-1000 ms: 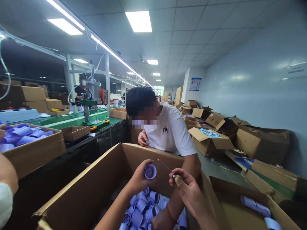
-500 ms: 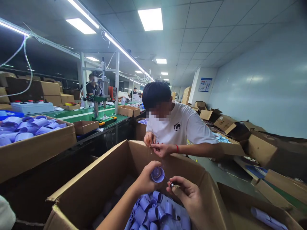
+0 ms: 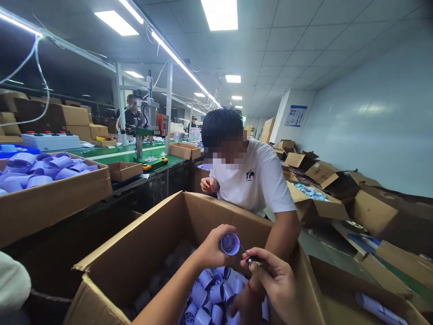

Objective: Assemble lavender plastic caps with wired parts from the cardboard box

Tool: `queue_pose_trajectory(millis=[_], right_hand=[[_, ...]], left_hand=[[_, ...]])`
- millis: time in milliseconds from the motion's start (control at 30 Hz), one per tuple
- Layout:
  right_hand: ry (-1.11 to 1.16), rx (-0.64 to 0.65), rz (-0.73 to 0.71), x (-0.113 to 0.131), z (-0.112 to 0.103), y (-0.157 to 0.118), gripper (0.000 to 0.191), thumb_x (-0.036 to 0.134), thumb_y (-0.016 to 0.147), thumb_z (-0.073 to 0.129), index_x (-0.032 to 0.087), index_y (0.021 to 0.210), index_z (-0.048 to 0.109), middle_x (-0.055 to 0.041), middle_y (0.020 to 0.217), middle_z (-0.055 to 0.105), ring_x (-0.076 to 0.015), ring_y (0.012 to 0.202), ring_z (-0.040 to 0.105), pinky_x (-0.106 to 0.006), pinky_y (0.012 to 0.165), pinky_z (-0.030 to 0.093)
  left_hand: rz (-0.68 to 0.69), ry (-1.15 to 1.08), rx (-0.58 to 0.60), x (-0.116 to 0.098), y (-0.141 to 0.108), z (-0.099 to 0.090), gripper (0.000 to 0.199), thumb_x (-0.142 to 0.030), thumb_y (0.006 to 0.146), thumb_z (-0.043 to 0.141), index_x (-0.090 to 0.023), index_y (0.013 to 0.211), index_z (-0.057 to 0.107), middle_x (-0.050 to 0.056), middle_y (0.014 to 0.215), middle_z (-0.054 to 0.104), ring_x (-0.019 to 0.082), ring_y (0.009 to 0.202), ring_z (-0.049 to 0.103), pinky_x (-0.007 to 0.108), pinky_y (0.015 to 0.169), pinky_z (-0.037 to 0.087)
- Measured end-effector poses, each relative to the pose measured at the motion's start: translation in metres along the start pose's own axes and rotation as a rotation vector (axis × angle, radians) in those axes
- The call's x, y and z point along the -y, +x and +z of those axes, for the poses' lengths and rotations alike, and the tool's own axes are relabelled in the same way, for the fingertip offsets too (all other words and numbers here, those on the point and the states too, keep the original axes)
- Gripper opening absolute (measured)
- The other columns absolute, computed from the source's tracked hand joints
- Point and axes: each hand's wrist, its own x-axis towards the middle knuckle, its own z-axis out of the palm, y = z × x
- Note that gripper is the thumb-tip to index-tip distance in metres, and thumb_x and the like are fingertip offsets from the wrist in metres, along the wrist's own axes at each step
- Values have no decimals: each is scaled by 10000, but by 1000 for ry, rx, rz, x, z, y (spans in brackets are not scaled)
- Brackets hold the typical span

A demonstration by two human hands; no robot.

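Observation:
My left hand (image 3: 216,248) is wrapped round a lavender plastic cup (image 3: 230,243), its open end facing me. Opposite it, my right hand (image 3: 274,273) pinches a small dark round part with a shiny rim (image 3: 250,260). A thin line, a wire or a slim shaft, runs from that part to the cup's rim; I cannot tell which. Both hands are above a large cardboard box (image 3: 135,246) in which many similar lavender cups (image 3: 203,295) lie. A co-worker's hand (image 3: 246,302) reaches among those cups, beneath my right hand.
The co-worker in a white shirt (image 3: 257,176) leans over the box's far side. At left, another carton (image 3: 61,203) of lavender cups stands by the green workbench (image 3: 101,155) with a press (image 3: 149,117). Open cartons (image 3: 321,174) crowd the right, one with a lavender tube (image 3: 379,309).
The co-worker's hands have parted: one has come down into the box, the other stays near the chest. My hands, the cup and the dark part sit slightly further right in view.

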Motion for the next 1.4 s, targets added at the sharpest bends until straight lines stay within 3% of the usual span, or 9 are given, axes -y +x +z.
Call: queue_pose_trajectory(millis=[467,833,1033,1200,1300,1400], right_hand=[[-174,91,10,-11,-2,1,330,512,701,693,215,836,745,-96,817,735,-236,754,688,-320,703,564],[-29,154,85,-12,1,2,341,490,663,737,202,844,746,-94,860,740,-237,780,699,-324,744,572],[14,75,153,-21,-1,3,393,498,580,790,202,835,749,-82,822,739,-232,757,692,-326,737,563],[96,9,227,-21,2,7,444,513,593,775,194,898,725,-66,848,734,-219,770,690,-328,759,559],[36,-25,165,-24,6,9,443,467,629,759,179,960,690,-80,892,727,-241,878,678,-338,798,553],[-222,-111,-8,-30,10,8,289,375,731,668,196,957,673,-76,873,713,-224,822,671,-330,745,556]], left_hand=[[-67,-79,-5,-3,2,-1,536,-160,480,746,-159,993,591,16,879,598,166,789,542,265,709,443],[-47,-88,-30,1,3,-1,526,-129,469,703,-174,979,585,0,888,576,156,792,538,267,715,442],[35,9,-44,-5,3,-3,466,-140,514,696,-184,964,583,17,910,591,168,827,547,283,747,442],[115,172,10,-9,1,0,395,-205,553,723,-204,918,572,21,911,635,204,901,546,377,893,350],[127,221,57,-11,-1,5,409,-169,560,685,-220,947,561,19,956,636,209,937,545,393,917,297],[127,232,77,-14,-2,11,467,-125,522,653,-221,967,548,18,980,632,215,971,539,391,919,272]])
